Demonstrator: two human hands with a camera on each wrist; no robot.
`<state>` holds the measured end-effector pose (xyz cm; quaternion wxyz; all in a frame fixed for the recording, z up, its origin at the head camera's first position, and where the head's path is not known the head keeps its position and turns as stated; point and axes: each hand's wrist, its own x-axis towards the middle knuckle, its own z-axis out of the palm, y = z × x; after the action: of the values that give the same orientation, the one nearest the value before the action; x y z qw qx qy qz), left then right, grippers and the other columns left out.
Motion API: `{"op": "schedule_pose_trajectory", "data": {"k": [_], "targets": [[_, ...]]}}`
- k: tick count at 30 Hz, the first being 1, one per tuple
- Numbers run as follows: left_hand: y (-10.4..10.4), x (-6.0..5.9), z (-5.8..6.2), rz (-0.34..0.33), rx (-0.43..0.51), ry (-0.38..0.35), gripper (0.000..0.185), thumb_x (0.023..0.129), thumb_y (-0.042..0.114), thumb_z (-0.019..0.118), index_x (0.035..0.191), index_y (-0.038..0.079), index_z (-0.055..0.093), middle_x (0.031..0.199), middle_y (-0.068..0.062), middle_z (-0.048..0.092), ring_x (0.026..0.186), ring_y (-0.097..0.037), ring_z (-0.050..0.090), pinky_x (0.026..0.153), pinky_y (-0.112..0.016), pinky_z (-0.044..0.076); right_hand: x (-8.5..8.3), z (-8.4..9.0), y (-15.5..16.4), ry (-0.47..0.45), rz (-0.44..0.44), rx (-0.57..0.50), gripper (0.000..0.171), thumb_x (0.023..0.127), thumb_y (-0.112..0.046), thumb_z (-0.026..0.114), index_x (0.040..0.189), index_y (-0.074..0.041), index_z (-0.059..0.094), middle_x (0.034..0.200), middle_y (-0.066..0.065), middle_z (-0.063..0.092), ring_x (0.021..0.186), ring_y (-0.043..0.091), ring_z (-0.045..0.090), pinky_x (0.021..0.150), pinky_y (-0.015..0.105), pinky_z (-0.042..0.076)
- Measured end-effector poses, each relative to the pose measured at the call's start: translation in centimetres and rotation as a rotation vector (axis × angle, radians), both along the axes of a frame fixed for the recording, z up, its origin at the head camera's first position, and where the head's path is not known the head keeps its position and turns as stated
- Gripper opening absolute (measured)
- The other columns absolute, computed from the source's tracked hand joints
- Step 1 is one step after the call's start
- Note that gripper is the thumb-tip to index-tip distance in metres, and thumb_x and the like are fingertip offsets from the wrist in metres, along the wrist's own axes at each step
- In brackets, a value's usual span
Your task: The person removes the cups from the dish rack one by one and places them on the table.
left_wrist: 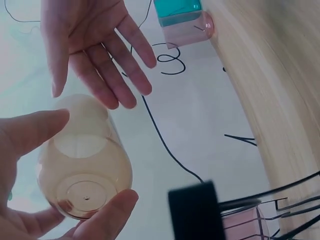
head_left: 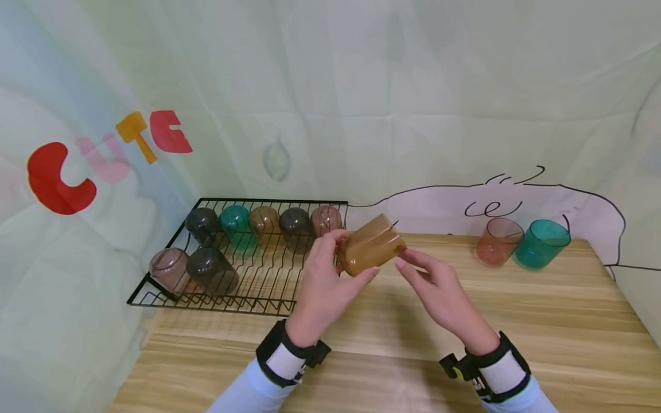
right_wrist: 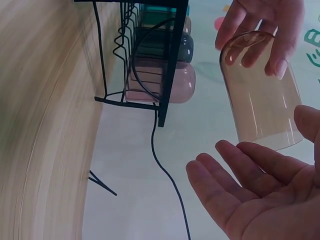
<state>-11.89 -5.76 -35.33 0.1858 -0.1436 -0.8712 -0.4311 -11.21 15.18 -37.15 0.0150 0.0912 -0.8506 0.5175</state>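
Far left of the head view, the black wire rack [head_left: 258, 287] sits on the wooden table [head_left: 516, 321] with seven tumblers turned upside down on it: a pinkish one [head_left: 167, 267] and a dark one [head_left: 212, 269] in the front row, then dark, teal, amber, dark and pink along the back. Moving to the centre, the left hand [head_left: 325, 281] grips the amber cup [head_left: 370, 248], fingers and thumb curled round its base end, holding it tilted on its side in the air above the table, just right of the rack's edge. The left wrist view looks straight at the cup's round bottom [left_wrist: 82, 192], pinched between thumb and fingers. Right beside it, the right hand [head_left: 439, 287] lies spread, palm up and fingers straight, fingertips at the cup's rim end; whether they touch it is hard to tell. Over at the upper right of the table stand an orange-pink cup [head_left: 498, 241] and a teal cup [head_left: 541, 243], upright, touching side by side.
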Motion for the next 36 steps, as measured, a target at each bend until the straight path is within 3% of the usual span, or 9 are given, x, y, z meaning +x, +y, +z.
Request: {"op": "schedule_pose_trajectory", "data": {"k": [4, 12, 22, 31, 36], "targets": [[0.3, 0.2, -0.1, -0.006, 0.011, -0.013, 0.074, 0.069, 0.037, 0.082, 0.131, 0.016, 0.048, 0.119, -0.003, 0.050, 0.101, -0.014, 0.056, 0.072, -0.020, 0.055, 0.0, 0.1, 0.1, -0.015, -0.011, -0.003, 0.061, 0.092, -0.055, 0.046, 0.131, -0.009, 0.052, 0.132, 0.008, 0.056, 0.123, 0.021, 0.052, 0.094, 0.044, 0.049], [0.7, 0.4, -0.5, -0.004, -0.013, -0.039, 0.071, 0.069, 0.035, 0.082, 0.128, 0.012, 0.052, 0.114, -0.003, 0.058, 0.099, -0.014, 0.060, 0.075, -0.022, 0.055, -0.1, 0.3, 0.2, 0.008, -0.025, -0.036, 0.058, 0.092, -0.052, 0.047, 0.131, -0.008, 0.052, 0.132, 0.008, 0.056, 0.123, 0.023, 0.052, 0.094, 0.044, 0.049], [1.2, 0.3, -1.1, -0.097, 0.119, -0.195, 0.069, 0.068, 0.041, 0.081, 0.127, 0.019, 0.052, 0.117, 0.002, 0.060, 0.099, -0.011, 0.063, 0.078, -0.021, 0.054, -0.3, 0.5, 0.4, 0.037, -0.046, -0.101, 0.054, 0.092, -0.049, 0.051, 0.131, -0.013, 0.053, 0.132, 0.004, 0.056, 0.124, 0.021, 0.051, 0.097, 0.047, 0.046], [1.4, 0.3, -1.7, -0.131, 0.170, -0.283, 0.065, 0.066, 0.043, 0.082, 0.121, 0.019, 0.057, 0.107, 0.001, 0.067, 0.093, -0.010, 0.066, 0.077, -0.021, 0.055, -0.3, 0.7, 0.5, 0.050, -0.059, -0.118, 0.053, 0.091, -0.048, 0.054, 0.131, -0.012, 0.053, 0.130, 0.004, 0.058, 0.121, 0.019, 0.053, 0.097, 0.047, 0.047], [1.7, 0.4, -2.1, -0.152, 0.229, -0.339, 0.070, 0.065, 0.044, 0.082, 0.124, 0.017, 0.055, 0.111, -0.001, 0.066, 0.098, -0.011, 0.065, 0.081, -0.022, 0.054, -0.4, 0.8, 0.6, 0.033, -0.067, -0.127, 0.054, 0.090, -0.049, 0.055, 0.131, -0.013, 0.053, 0.129, 0.003, 0.058, 0.119, 0.018, 0.054, 0.097, 0.046, 0.047]]}}
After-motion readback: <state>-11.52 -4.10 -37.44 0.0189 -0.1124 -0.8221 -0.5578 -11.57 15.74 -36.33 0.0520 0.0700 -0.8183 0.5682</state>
